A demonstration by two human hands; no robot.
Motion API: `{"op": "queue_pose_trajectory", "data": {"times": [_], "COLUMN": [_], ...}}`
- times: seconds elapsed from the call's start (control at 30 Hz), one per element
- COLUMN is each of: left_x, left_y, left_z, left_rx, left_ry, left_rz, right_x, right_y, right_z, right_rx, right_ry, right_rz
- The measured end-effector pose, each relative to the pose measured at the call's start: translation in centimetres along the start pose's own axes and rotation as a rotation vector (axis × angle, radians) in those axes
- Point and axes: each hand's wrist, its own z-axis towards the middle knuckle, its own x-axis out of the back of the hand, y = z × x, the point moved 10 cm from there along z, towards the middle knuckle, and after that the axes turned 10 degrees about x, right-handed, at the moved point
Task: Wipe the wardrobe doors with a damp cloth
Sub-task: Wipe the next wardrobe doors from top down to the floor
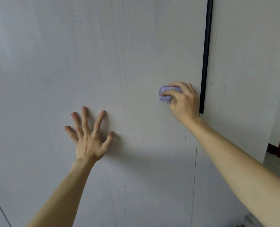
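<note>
two hands are up against a pale grey door (136, 46) in the head view. the left hand (88, 138) lies flat on the door, lower and to the left, with its fingers straight and spread wide apart and the fingertips touching the panel. a thin ring (95, 131) sits on one of its fingers. the right hand (183, 100) is higher and to the right, with its fingers curled round a bunched lilac cloth (166, 95) and clamped on it; the cloth sticks out past the fingers on the left and is pressed to the door, near the door's right edge. just right of that hand a black handle strip (206, 59) runs down the edge of the door and ends about level with the wrist. beyond the strip is a second door (250, 63) in the same pale finish, with a few faint dark specks. at the far right, past it, there is a sliver of floor (273, 163) and something dark red, perhaps a door frame, too cut off to tell.
</note>
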Motion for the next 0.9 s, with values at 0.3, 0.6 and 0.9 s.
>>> {"op": "queue_pose_trajectory", "data": {"times": [0.3, 0.6, 0.9], "left_x": [-4.5, -6.1, -6.3], "left_y": [15.0, 15.8, 16.3], "left_z": [-1.4, -1.5, -1.6], "left_rx": [-0.365, -0.356, -0.338], "left_ry": [0.081, 0.260, 0.250], "left_rz": [0.104, 0.149, 0.131], "right_x": [1.0, 0.4, 0.9], "right_y": [4.6, 4.8, 6.8], "right_z": [-10.4, -22.5, -7.6], "right_rx": [-0.334, -0.612, -0.405], "right_ry": [0.080, -0.267, 0.118], "right_rz": [0.117, 0.274, 0.180]}}
